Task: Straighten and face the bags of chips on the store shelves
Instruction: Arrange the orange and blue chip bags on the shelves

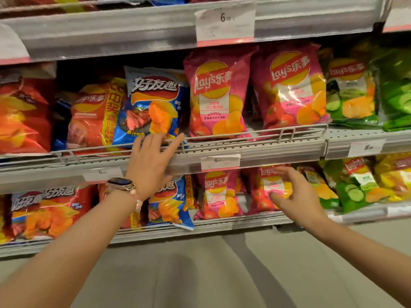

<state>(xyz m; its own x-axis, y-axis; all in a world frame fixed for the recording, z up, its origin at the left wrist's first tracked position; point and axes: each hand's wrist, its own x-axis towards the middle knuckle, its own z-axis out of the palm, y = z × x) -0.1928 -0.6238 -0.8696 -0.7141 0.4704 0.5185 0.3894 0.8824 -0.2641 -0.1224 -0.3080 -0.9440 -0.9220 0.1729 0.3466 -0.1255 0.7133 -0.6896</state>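
Left hand [153, 156] (fingers spread) seemingly touches the blue bag [153, 103]; right hand [291, 192] hovers, fingers relaxed.

Both hands [153, 161] [293, 192] outstretched, fingers spread

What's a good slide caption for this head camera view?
Both open hands, left and right, reaching toward chip bags, nearest the blue bag.

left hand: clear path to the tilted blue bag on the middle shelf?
Probably yes. The left hand is open at the wire rail, fingertips right by the blue bag's bottom edge; nothing lies between them.
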